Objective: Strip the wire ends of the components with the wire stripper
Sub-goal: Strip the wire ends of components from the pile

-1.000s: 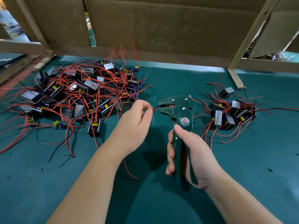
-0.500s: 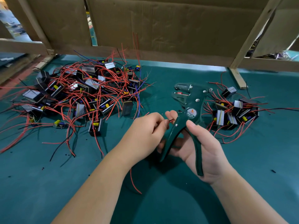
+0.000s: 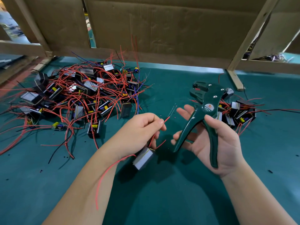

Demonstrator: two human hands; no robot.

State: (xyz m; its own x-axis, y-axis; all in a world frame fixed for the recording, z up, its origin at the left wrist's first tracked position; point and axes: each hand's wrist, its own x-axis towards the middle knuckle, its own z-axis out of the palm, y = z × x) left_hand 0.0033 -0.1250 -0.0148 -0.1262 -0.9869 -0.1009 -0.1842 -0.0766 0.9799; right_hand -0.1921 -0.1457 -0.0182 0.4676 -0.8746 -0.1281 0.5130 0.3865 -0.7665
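My left hand (image 3: 139,132) pinches a red wire (image 3: 166,119) whose bare metal end points up to the right. A black component (image 3: 143,158) with a pale face hangs from that wire below the hand. My right hand (image 3: 215,143) holds the dark green wire stripper (image 3: 204,111) upright, palm up, thumb across its handles, fingers spread loosely behind. The stripper's jaws stand apart from the wire end.
A large tangle of components with red wires (image 3: 78,98) covers the green mat (image 3: 162,192) at left. A smaller pile of components (image 3: 237,112) lies behind the right hand. Cardboard panels (image 3: 162,26) and wooden slats wall the back. Small black scraps dot the mat.
The stripper has come off the wire, swung upright and its handles have spread. My left hand has drawn the wire back with its end bare, and the component now hangs in view.
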